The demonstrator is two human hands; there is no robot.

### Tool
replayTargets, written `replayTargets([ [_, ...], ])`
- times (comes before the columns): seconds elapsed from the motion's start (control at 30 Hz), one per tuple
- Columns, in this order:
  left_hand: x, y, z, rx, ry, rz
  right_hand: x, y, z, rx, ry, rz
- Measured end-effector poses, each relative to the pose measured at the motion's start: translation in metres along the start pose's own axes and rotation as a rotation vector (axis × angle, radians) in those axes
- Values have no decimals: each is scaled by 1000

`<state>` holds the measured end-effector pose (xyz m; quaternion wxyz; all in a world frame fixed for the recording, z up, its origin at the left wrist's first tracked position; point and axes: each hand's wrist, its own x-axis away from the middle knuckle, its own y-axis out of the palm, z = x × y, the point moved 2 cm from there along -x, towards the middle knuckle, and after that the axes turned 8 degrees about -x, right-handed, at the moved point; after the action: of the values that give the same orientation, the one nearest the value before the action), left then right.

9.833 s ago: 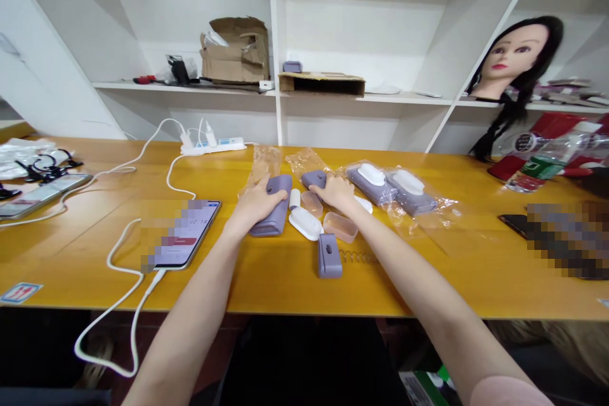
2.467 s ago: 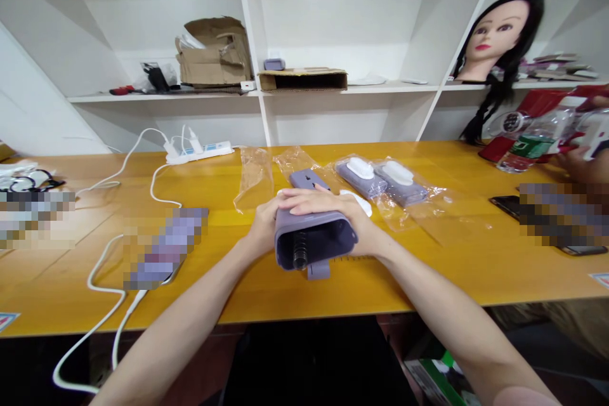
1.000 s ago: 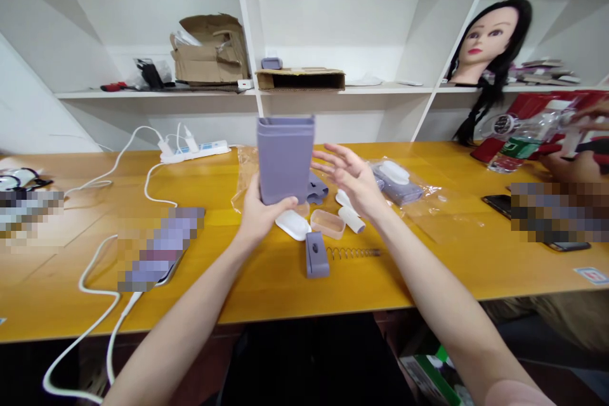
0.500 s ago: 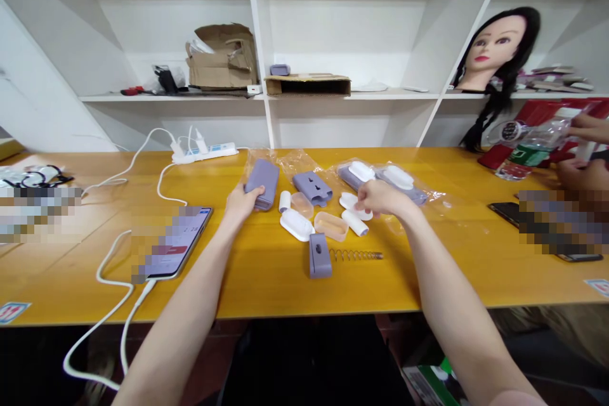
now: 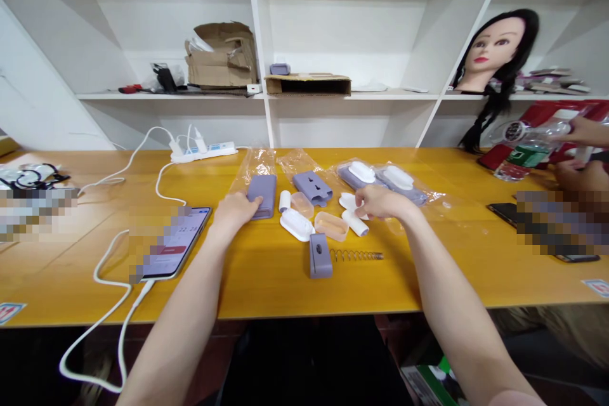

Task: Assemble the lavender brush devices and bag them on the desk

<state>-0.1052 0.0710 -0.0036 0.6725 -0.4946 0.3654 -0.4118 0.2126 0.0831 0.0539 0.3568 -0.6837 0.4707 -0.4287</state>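
White shelving above a wooden table

A white shelving unit (image 5: 342, 25) stands behind the yellow-toned wooden table (image 5: 266, 292); its long shelf (image 5: 404, 96) carries a crumpled cardboard box (image 5: 221, 57), a shallow open carton (image 5: 307, 85) and a long-haired mannequin head (image 5: 495, 51). Bright, even light falls across the room.

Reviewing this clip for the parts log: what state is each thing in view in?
Left hand: resting on the purple casing.
Purple casing: lying flat.
Right hand: fingers at the white cap.
White cap: lying on the table.
Spring: loose on the table.
Phone: screen lit, cable attached.
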Motion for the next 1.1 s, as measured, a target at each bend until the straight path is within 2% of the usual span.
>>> replayTargets([
  [0.07,5,-4,1,-34,18,11,0,-8,5,-21,3,94],
  [0.17,12,-10,5,-73,45,68,1,-24,17,-47,45,411],
  [0.23,18,-14,11,-59,72,153,1,-32,29,-57,104,599],
  [0.3,27,-17,22,23,193,286,0,-37,38,-51,171,651],
  [0.37,42,-19,37,178,474,395,0,-37,44,-29,217,636],
  [0.4,52,-19,45,258,652,402,0,-37,44,-16,223,627],
  [0.47,75,-16,60,309,1015,276,0,-35,40,-5,191,602],
  [0.53,97,-13,70,230,1247,104,4,-30,30,-26,69,534],
  [0.6,112,-10,74,161,1269,-1,11,-21,17,-65,-150,389],
  [0.67,119,-7,75,98,1235,-75,25,-6,5,-74,-381,165],
  [0.73,120,-4,75,67,1208,-129,41,14,0,-1,-481,-50],
  [0.77,118,-3,75,72,1206,-149,48,24,0,66,-472,-82],
  [0.83,114,-4,74,121,1216,-187,59,43,3,174,-469,-61],
  [0.93,105,-15,70,222,1203,-211,67,60,5,135,-566,-23],
  [1.03,92,-30,61,309,1142,-192,71,57,-3,52,-670,24],
  [1.1,83,-39,54,367,1079,-153,71,47,-16,54,-699,118],
])
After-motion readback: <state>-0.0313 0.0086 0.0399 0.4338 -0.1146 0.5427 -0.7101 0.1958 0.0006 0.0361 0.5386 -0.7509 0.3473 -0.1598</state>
